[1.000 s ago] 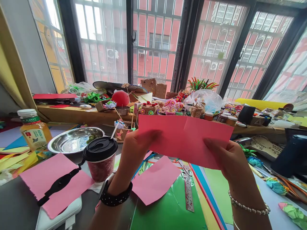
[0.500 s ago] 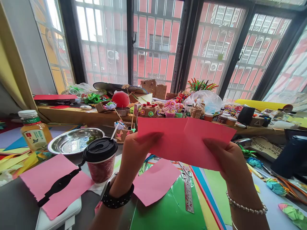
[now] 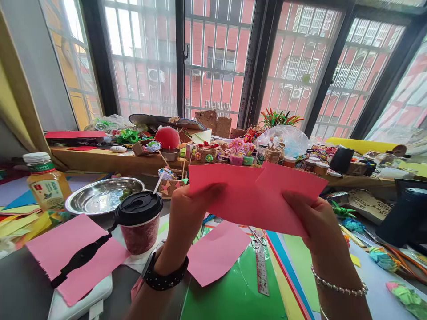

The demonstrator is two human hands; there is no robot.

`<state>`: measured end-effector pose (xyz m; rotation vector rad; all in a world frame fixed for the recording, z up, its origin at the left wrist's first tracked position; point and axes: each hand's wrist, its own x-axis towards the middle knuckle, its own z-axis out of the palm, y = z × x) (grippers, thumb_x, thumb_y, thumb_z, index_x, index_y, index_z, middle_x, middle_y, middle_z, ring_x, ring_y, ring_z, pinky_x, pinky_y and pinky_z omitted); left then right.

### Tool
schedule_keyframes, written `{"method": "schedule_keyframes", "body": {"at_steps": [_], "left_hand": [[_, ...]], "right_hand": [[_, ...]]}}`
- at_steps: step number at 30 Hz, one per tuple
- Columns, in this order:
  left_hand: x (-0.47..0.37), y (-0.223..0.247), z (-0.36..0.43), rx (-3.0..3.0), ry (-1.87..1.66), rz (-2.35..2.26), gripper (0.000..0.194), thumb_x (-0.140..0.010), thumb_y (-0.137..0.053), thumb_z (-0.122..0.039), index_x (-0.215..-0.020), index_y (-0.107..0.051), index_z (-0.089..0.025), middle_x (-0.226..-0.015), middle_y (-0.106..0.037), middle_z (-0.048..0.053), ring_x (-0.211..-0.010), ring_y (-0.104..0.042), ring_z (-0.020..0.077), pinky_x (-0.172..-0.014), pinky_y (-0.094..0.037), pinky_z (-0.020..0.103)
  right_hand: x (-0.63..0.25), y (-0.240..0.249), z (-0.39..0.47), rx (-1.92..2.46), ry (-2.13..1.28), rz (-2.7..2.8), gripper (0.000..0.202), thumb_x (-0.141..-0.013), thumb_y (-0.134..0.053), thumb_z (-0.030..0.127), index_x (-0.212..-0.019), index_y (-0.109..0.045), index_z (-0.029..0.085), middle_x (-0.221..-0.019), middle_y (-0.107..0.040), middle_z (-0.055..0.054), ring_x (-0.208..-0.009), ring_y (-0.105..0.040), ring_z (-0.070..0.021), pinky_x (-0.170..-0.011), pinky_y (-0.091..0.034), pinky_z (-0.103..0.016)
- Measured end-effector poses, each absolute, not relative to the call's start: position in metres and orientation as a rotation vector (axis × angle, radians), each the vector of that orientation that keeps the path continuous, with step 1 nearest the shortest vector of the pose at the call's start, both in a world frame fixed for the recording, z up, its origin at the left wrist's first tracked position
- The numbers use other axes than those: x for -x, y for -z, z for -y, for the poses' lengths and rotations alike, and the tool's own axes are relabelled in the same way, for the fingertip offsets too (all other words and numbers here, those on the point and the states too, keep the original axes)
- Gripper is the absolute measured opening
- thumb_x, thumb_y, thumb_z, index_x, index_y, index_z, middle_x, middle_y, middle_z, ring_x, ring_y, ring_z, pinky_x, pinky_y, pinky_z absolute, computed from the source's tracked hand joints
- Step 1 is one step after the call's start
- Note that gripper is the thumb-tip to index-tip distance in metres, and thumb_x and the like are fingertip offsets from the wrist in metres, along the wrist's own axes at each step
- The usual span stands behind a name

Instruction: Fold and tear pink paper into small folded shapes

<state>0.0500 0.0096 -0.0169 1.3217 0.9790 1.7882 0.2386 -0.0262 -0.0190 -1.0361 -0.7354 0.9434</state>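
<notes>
Bit of a crowded desk here. Clock directions are taken from the middle of the red-pink rectangular paper sheet (image 3: 243, 198), which is held up in the air over the desk. Around 9, a round shiny metal dish (image 3: 95, 202) and a plastic bottle of orange drink (image 3: 48, 191) can be seen. Between 8 and 9, a dark red paper cup with a black lid (image 3: 140, 233) is parked just beside the left forearm. Toward 7, a loose pale pink paper sheet (image 3: 220, 253) is partly covered by that wrist. At 6, silver scissors (image 3: 259, 237) and a patterned ruler (image 3: 262, 275) are laid over a glossy green sheet (image 3: 227, 298). At 12, part of the craft-covered ledge is blocked from view by the held paper.

Its long axis is set roughly 9 to 3, dipped a little at the 3 end, with a short slit-like line in the top edge. The 9 end is pinched by the left hand (image 3: 190, 202), the 3 end by the right hand (image 3: 315, 218), thumbs in front; the fingers behind can't be made out.
</notes>
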Motion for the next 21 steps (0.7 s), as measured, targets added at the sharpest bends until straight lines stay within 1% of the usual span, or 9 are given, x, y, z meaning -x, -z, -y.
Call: {"method": "schedule_keyframes", "body": {"at_steps": [4, 9, 11, 14, 21], "left_hand": [[-0.0495, 0.0165, -0.0101, -1.300, -1.829, -0.979, 0.005, -0.049, -0.072, -0.017, -0.054, -0.069, -0.017, -0.044, -0.055, -0.006, -0.046, -0.044, 0.0089, -0.044, -0.035, 0.019], [-0.0495, 0.0166, -0.0102, -1.314, -1.812, -0.972, 0.006, -0.051, -0.071, -0.019, -0.055, -0.069, -0.017, -0.047, -0.057, -0.004, -0.048, -0.046, 0.0098, -0.045, -0.036, 0.020], [-0.0498, 0.0169, -0.0104, -1.330, -1.821, -0.982, 0.006, -0.051, -0.071, -0.020, -0.053, -0.067, -0.016, -0.046, -0.055, -0.004, -0.047, -0.044, 0.0095, -0.045, -0.035, 0.020], [-0.0504, 0.0170, -0.0106, -1.365, -1.829, -0.988, 0.012, -0.053, -0.070, -0.023, -0.047, -0.064, -0.015, -0.042, -0.051, -0.005, -0.045, -0.040, 0.0087, -0.042, -0.032, 0.020], [-0.0508, 0.0168, -0.0108, -1.396, -1.813, -1.019, 0.014, -0.054, -0.069, -0.024, -0.046, -0.062, -0.016, -0.041, -0.047, -0.006, -0.045, -0.035, 0.0079, -0.042, -0.030, 0.019]], "right_hand": [[-0.2400, 0.0205, 0.0245, 1.031, -0.970, 0.728, 0.014, -0.051, -0.078, 0.026, -0.057, -0.069, 0.017, -0.050, -0.067, 0.002, -0.039, -0.057, -0.0094, -0.036, -0.045, -0.013], [-0.2407, 0.0236, 0.0224, 1.018, -0.963, 0.744, 0.013, -0.053, -0.077, 0.027, -0.059, -0.069, 0.018, -0.050, -0.067, 0.002, -0.041, -0.058, -0.0086, -0.037, -0.045, -0.011], [-0.2409, 0.0251, 0.0215, 1.002, -0.957, 0.760, 0.013, -0.054, -0.077, 0.027, -0.060, -0.070, 0.018, -0.050, -0.067, 0.002, -0.041, -0.058, -0.0088, -0.037, -0.045, -0.011], [-0.2411, 0.0259, 0.0204, 0.982, -0.957, 0.768, 0.014, -0.054, -0.077, 0.028, -0.060, -0.070, 0.018, -0.051, -0.067, 0.001, -0.042, -0.059, -0.0094, -0.037, -0.045, -0.011], [-0.2403, 0.0223, 0.0223, 0.973, -0.990, 0.751, 0.012, -0.054, -0.077, 0.025, -0.058, -0.070, 0.016, -0.051, -0.068, 0.002, -0.040, -0.058, -0.0082, -0.037, -0.046, -0.011]]}}
